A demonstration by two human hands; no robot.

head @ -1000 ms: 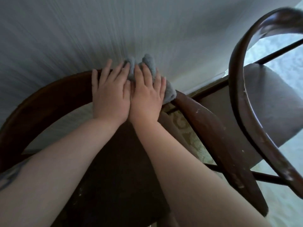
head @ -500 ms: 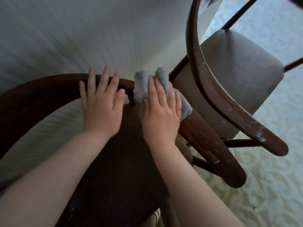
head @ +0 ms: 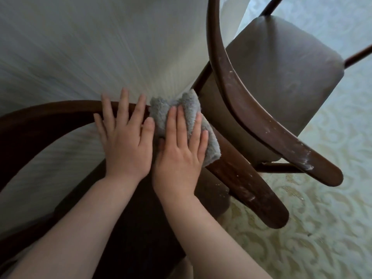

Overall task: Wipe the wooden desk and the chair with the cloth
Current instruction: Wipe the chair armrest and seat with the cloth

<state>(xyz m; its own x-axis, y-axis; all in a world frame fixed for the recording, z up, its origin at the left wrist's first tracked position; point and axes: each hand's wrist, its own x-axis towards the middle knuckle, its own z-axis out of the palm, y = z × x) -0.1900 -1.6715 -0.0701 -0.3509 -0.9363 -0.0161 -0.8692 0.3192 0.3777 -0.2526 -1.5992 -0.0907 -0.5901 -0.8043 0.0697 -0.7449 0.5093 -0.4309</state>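
Observation:
A fluffy grey-blue cloth point(head: 192, 115) lies over the bend of the dark wooden chair's curved back rail point(head: 50, 115), where it turns into the scuffed armrest point(head: 251, 190). My right hand point(head: 179, 152) presses flat on the cloth with fingers stretched over it. My left hand point(head: 125, 137) rests beside it on the bare rail, fingers spread, holding nothing, its thumb touching the cloth's edge. The chair's dark seat point(head: 130, 228) lies below my forearms. No desk is in view.
A second wooden chair with a grey padded seat point(head: 281, 77) and a paint-flecked curved arm point(head: 231, 87) stands close on the right, almost touching the cloth. A pale ribbed wall point(head: 100, 47) is right behind the rail. Patterned cream floor point(head: 322, 218) lies to the right.
My left hand moved off the cloth, away from the right hand, then came back beside it. The right hand stays pressed on the cloth at the rail's bend. The view swung toward the second chair.

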